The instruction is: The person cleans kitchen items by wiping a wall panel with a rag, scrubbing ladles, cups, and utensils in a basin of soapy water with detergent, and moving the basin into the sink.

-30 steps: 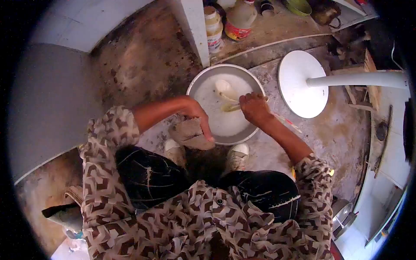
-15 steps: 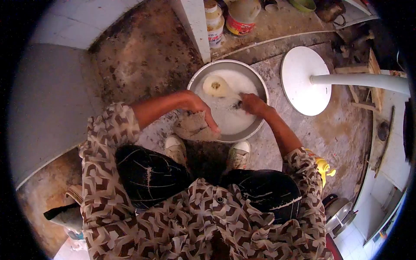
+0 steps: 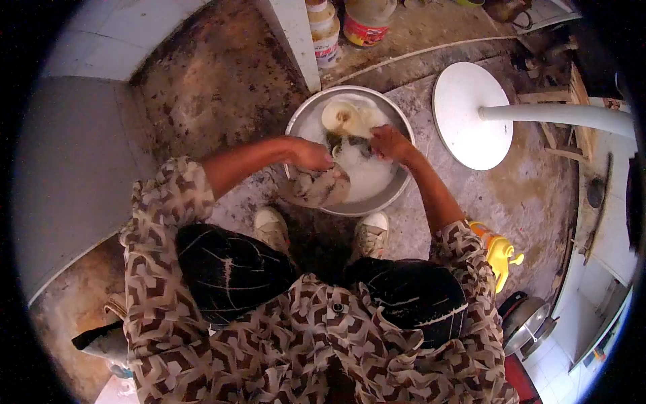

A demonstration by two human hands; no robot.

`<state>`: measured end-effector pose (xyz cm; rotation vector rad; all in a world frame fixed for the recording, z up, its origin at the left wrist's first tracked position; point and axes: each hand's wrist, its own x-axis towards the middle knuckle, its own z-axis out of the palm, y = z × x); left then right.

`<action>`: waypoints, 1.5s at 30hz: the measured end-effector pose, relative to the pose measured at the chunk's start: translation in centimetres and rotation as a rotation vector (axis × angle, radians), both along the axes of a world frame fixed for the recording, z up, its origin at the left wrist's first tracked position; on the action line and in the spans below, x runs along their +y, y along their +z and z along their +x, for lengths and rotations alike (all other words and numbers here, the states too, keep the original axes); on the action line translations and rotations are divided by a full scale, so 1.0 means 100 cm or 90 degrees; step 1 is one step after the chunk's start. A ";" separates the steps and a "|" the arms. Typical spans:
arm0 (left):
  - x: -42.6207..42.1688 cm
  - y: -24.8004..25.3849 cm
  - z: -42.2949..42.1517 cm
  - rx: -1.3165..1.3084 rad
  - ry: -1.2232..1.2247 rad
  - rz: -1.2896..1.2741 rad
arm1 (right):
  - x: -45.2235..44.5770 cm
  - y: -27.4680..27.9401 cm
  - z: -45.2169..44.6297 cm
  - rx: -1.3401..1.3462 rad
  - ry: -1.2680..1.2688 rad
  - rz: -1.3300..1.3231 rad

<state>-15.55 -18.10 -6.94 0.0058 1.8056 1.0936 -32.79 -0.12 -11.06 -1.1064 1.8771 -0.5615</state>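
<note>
A wide metal basin [image 3: 408, 120] full of foamy water [image 3: 367, 180] stands on the floor in front of my shoes. My left hand [image 3: 313, 155] is closed on a grey-brown cloth [image 3: 323, 187], which hangs over the basin's near left rim into the suds. At the basin's right side, my right hand [image 3: 391, 143] is closed round the handle end of a cream-coloured ladle [image 3: 343, 118]. The ladle's round head lies in the foam toward the far side. Dark patches of water or something submerged show between the hands; I cannot tell which.
To the right stands a round white disc [image 3: 471, 116] with a pale pole. A yellow pump bottle [image 3: 499, 256] is beside my right sleeve, with metal pans [image 3: 528, 323] behind it. Tubs [image 3: 367, 23] sit on the ledge beyond the basin, near a white post [image 3: 296, 40].
My left hand has moved the cloth slightly up and right, further over the water. The ladle head has shifted slightly up and right, and more dark water shows through the foam.
</note>
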 end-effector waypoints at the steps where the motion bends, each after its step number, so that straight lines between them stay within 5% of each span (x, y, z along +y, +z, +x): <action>1: 0.003 0.001 -0.001 0.002 0.008 -0.006 | 0.006 -0.014 -0.003 0.013 0.061 -0.070; 4: 0.008 0.015 0.001 -0.093 0.144 0.118 | 0.000 0.003 0.002 -0.061 -0.062 -0.059; 6: 0.009 0.014 0.005 -0.182 0.258 0.227 | 0.000 0.042 0.013 -0.278 -0.213 0.046; 9: 0.008 0.005 0.001 -0.132 0.317 0.069 | 0.013 0.040 0.028 -0.657 -0.350 0.078; 15: 0.011 -0.037 0.007 -0.284 0.677 0.389 | -0.005 0.074 0.110 -0.841 -0.427 -0.038; 18: 0.014 -0.023 0.008 -0.270 0.788 0.294 | 0.000 0.064 0.092 -0.430 -0.076 -0.043; 21: -0.004 -0.022 0.015 -0.195 0.723 0.176 | 0.014 0.050 0.118 0.420 0.095 -0.305; 25: -0.002 -0.013 0.016 -0.118 0.766 0.150 | 0.017 0.031 0.147 0.444 0.100 -0.203; 28: -0.004 0.013 0.015 -0.123 0.737 0.224 | 0.015 0.025 0.100 0.271 0.206 -0.146; 29: -0.006 0.018 0.016 -0.134 0.707 0.261 | 0.021 0.011 0.082 0.203 0.150 -0.263; 32: -0.011 0.023 0.016 -0.195 0.661 0.247 | 0.017 0.058 0.050 -0.119 -0.310 -0.158; 36: 0.003 0.014 0.018 -0.228 0.647 0.212 | 0.002 0.068 0.052 0.018 -0.416 -0.315; 38: 0.010 0.007 0.018 -0.232 0.617 0.228 | -0.013 0.064 0.061 0.222 -0.292 -0.454; 41: 0.021 0.011 0.019 -0.236 0.653 0.225 | -0.023 0.048 0.078 0.099 -0.149 -0.494; 45: 0.027 0.026 0.020 -0.225 0.639 0.144 | -0.010 0.001 0.063 0.179 0.022 -0.413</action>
